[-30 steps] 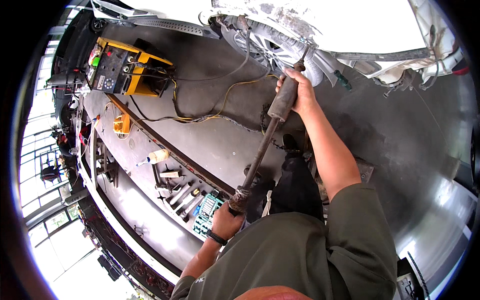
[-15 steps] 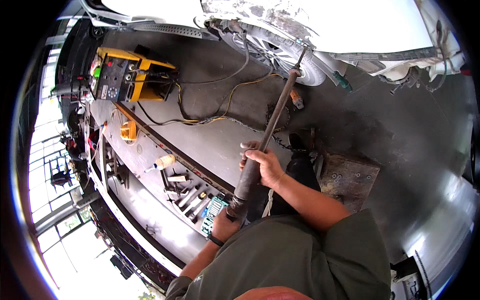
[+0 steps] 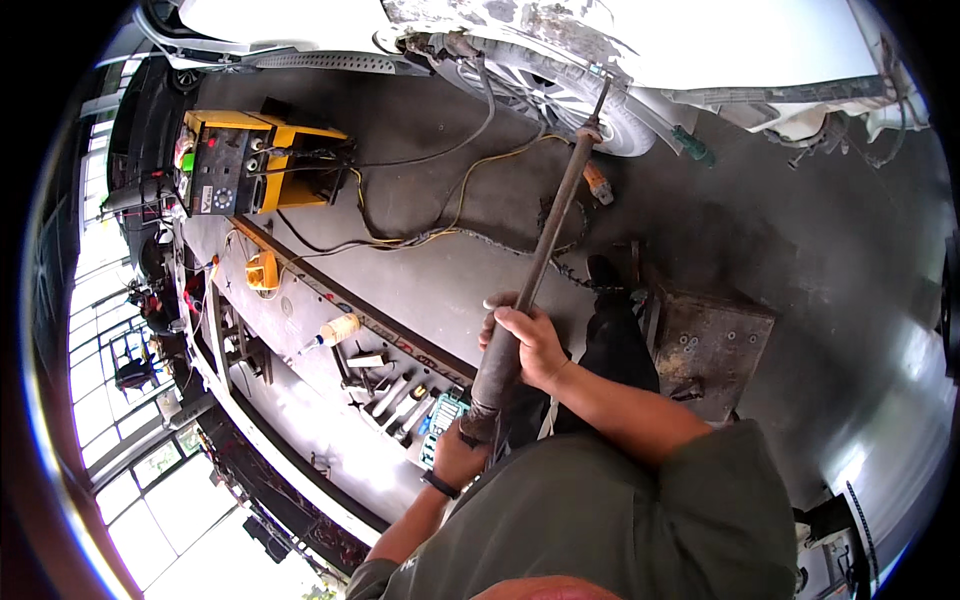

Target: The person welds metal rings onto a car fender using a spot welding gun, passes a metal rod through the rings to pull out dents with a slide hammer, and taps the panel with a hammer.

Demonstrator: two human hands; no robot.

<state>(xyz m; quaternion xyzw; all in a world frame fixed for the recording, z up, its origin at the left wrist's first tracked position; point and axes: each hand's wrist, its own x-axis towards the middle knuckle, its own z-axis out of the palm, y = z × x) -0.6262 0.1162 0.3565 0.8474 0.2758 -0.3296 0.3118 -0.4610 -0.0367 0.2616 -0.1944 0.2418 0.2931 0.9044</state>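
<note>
Your left hand (image 3: 458, 462) is closed around the near end of the metal rod (image 3: 556, 225), low by your body, probably to anchor it and steer its line. Just ahead of that, your right hand (image 3: 530, 350) wraps the upper end of the thick sleeve (image 3: 496, 378), thumb on top; the sleeve sits down the rod, close to your left hand. Both arms are bent, which likely lets you brace the rod against your torso.

Left of your left hand, the green tool case (image 3: 443, 425) lies open on the floor beside loose hand tools (image 3: 405, 400), seemingly laid within easy reach. Right of your right hand stands a rusty metal block (image 3: 712, 345).

Beyond both hands, the rod's thin tip meets the lower edge of the white car (image 3: 720, 50), above the wheel (image 3: 625, 130). Far left, the yellow machine (image 3: 265, 165) stands with its cables trailing.
</note>
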